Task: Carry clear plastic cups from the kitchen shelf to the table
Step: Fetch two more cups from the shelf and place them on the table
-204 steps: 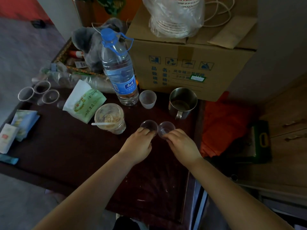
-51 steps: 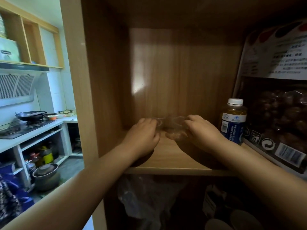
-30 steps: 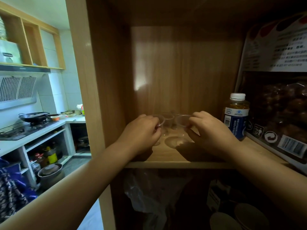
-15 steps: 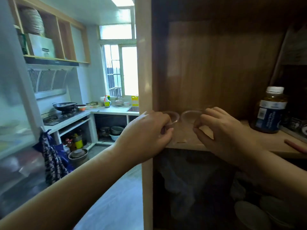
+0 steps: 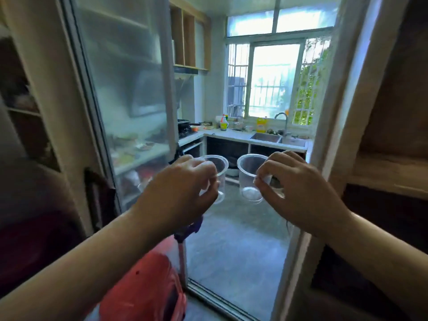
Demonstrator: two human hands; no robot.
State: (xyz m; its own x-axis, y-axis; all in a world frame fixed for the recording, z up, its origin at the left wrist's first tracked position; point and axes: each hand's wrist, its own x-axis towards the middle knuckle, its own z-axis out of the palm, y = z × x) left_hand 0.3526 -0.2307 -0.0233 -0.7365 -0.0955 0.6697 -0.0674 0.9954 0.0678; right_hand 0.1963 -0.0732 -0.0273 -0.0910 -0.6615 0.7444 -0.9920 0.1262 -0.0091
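Note:
Each of my hands holds one small clear plastic cup at chest height, upright and side by side in the air. My left hand (image 5: 183, 188) pinches the left cup (image 5: 220, 167) by its rim and wall, hiding most of it. My right hand (image 5: 294, 191) grips the right cup (image 5: 249, 179) the same way, and that cup's base and rim show plainly. The wooden shelf (image 5: 389, 172) lies at the right edge, behind my right arm. The table is out of view.
I face an open doorway into a kitchen with a grey floor (image 5: 238, 246). A frosted sliding glass door (image 5: 125, 93) stands on the left. A counter with a sink (image 5: 266, 137) runs under the barred window. A red object (image 5: 148, 288) sits low by the door track (image 5: 222, 302).
Both hands have lifted the cups off the shelf and drawn them back. My view has swung left, away from the shelf toward the kitchen doorway.

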